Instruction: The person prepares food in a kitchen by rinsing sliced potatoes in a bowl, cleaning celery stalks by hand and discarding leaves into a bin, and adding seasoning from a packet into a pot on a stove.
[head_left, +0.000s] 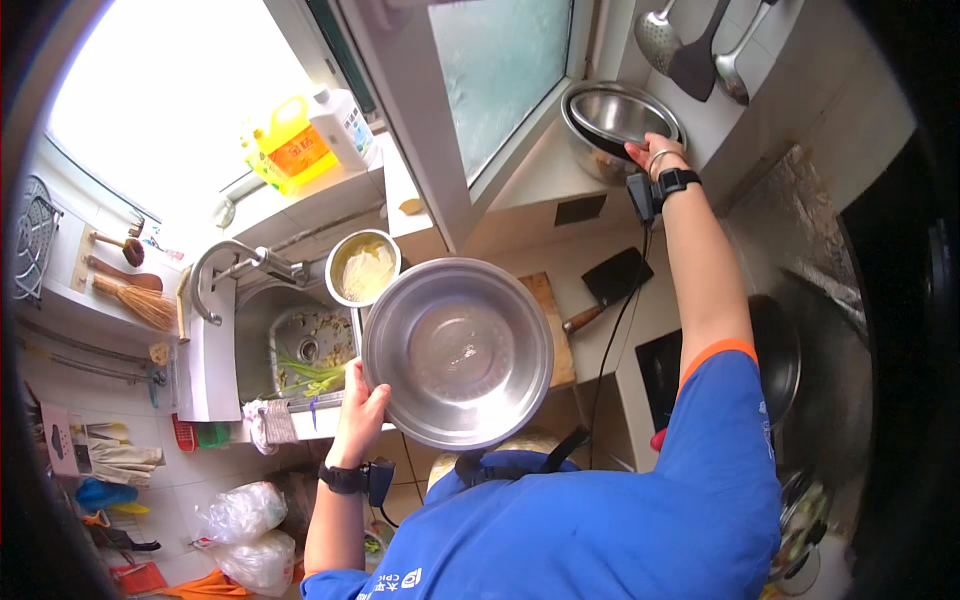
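Observation:
My left hand (364, 412) grips the left rim of a wide stainless steel basin (465, 352), thumb over the edge. The basin is tilted so that its bare, shiny inside faces me. At the upper right, my right hand (655, 154) is closed on the near rim of a stainless steel bowl (626, 112). That bowl sits inside a larger metal bowl (589, 154) on the ledge by the window, with a dark gap between their rims. Behind the basin's upper left edge stands a round container (367, 270) with a pale yellowish mass in it.
A cleaver (616, 276) lies beside a partly hidden wooden cutting board (551, 322). Green stalks (315, 375) and scraps lie in the sink (255, 330) under the faucet (202, 277). The open window sash (442, 150) juts in near the bowls; utensils (694, 64) hang beyond.

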